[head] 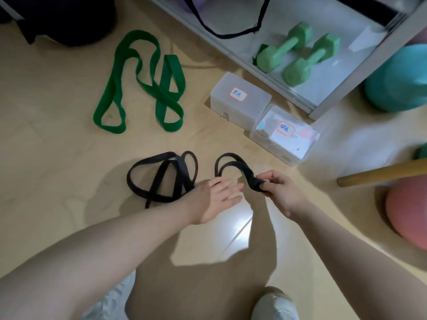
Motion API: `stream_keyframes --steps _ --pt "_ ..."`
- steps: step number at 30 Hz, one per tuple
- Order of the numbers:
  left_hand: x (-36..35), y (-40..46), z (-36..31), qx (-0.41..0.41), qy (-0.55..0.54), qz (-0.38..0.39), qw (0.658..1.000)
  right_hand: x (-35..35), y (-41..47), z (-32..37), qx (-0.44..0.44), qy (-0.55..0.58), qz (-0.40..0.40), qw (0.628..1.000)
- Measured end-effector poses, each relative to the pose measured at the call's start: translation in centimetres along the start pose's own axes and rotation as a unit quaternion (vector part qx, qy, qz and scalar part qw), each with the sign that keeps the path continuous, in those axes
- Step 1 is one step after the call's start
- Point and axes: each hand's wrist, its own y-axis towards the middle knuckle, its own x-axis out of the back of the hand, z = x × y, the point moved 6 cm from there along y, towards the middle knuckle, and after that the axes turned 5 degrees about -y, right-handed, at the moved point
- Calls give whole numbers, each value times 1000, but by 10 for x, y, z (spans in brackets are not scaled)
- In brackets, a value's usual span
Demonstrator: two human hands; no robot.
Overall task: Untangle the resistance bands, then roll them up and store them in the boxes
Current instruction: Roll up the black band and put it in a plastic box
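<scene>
Pinching a small rolled-up end of the black band [175,176], the right hand [280,190] has thumb & fingers curled round the roll, just right of the left hand [217,199]. Left hand lies w/ fingers straight & spread, flat over the band's middle, pressing it toward the floor [57,146]. From the roll, the band arches up & back down under the left hand, then spills out in loose crossed loops to the left of that hand. Green band [141,84] lies tangled on the floor, well apart, up & left of the black band. Two lidded clear boxes sit touching, up & right of the black band: nearer box [284,137] w/ a red-edged label, farther box [240,100] likewise labelled. Two green dumbbells [298,54] lie on the shelf beyond the boxes.
</scene>
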Motion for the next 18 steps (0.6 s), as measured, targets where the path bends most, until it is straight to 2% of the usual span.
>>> stream_keyframes --steps 2,4,6,8,10,12,13,14,16,18 --pt "-21 16 -14 -26 63 83 994 5 -2 -1 -4 14 12 1000" --pt "-41 17 -2 49 82 134 986 18 -7 -4 -2 -15 8 1000" --pt "-51 9 15 134 67 142 979 35 -12 -15 -11 -67 -10 998" --pt "-47 8 24 189 7 145 971 53 -15 -30 -30 -105 -41 993" --pt "-19 19 23 229 -68 80 968 62 -19 -37 -41 -89 -60 993" --pt "12 46 12 209 -165 -59 962 61 -23 -33 -28 -58 -41 997" --pt "24 60 1 172 -240 -95 951 58 -25 -27 -13 -51 -18 998" --pt "31 75 -12 130 -322 -85 934 55 -28 -23 3 -50 7 999" --pt "36 95 -37 70 -463 -15 883 53 -31 -17 28 -58 34 997" --pt "31 103 -46 70 -528 14 846 55 -33 -16 40 -58 45 997"
